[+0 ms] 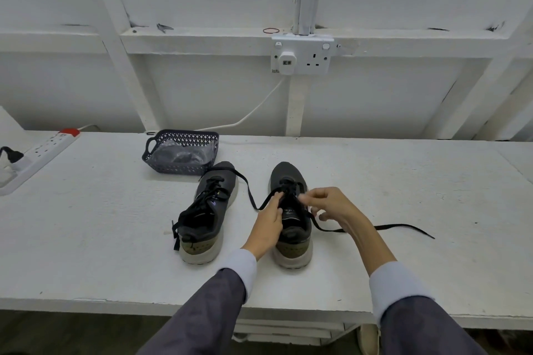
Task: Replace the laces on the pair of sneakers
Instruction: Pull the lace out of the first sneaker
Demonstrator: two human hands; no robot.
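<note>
Nearby, a basket (181,153) sits behind the sneakers (291,216) while both hands (300,210) pinch the lace (403,228).

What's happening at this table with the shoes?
A person is working the black lace of the right-hand sneaker. Both hands, left and right, are at its eyelets, and the loose lace ends trail out across the white table. The other sneaker sits beside it, untouched, with a small basket behind.
</note>
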